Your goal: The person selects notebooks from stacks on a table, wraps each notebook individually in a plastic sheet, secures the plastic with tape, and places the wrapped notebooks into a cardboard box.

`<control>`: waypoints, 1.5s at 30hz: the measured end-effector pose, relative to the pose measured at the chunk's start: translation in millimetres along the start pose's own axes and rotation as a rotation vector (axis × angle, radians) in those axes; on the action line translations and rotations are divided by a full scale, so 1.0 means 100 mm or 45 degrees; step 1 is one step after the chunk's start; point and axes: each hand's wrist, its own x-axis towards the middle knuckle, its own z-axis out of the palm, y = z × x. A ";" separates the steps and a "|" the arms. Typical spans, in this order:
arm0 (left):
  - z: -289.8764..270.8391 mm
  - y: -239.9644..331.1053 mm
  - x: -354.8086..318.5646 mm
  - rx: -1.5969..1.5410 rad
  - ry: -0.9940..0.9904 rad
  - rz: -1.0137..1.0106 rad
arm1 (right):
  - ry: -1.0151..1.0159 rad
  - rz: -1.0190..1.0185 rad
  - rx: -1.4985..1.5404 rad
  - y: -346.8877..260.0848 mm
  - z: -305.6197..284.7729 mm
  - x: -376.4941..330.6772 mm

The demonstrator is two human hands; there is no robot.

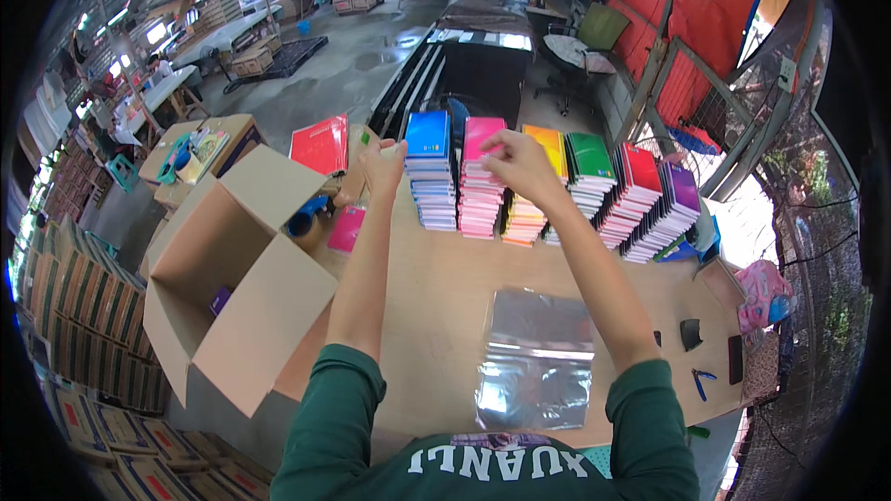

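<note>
The person's bare left hand (381, 167) is raised just left of a tall stack of glossy blue-covered notebooks (428, 136); its fingers are drawn close together, though I cannot tell whether they pinch anything or touch the stack (the fingertips are small and partly turned away). The bare right hand (522, 165) is in front of the upper part of a stack of bright pink-covered notebooks (481, 176), near its right side; its fingers are loosely bent, with a narrow gap to the thumb. Rightward from there stand stacks of notebooks with yellow covers (548, 142), green covers (589, 158), red covers (640, 167) and purple covers (684, 187); together the six stacks form a row along the far side of a pale wood-toned table (427, 315), the rightmost ones leaning.

Between the forearms and the near edge lie flat, clear, shiny plastic sleeves (536, 362); to their right are blue-handled pliers (703, 384) and a black, slim rectangular object (736, 359). To the left, a large open brown cardboard box (262, 315) has its flaps spread, a small purple item (220, 301) inside; beside it, a flat pink booklet (346, 230) lies on the table; a red-covered flat pack (319, 145) sits farther back.
</note>
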 end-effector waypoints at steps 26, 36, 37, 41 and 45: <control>0.08 0.34 -0.25 -1.732 -0.713 -0.827 | 0.046 0.501 -1.049 0.85 0.05 1.31; 0.13 0.37 -0.52 -1.586 -0.713 -0.641 | 0.410 0.475 -0.467 1.02 0.00 1.31; 0.15 0.38 -0.51 -1.587 -0.723 -0.658 | 0.453 0.374 -0.374 1.06 -0.10 1.32; 0.31 0.36 -0.49 -1.597 -0.751 -0.647 | 0.326 0.521 0.112 1.04 -0.32 1.45; 0.46 0.43 -0.53 -1.599 -0.663 -0.708 | 0.124 0.699 0.553 1.04 -0.29 1.40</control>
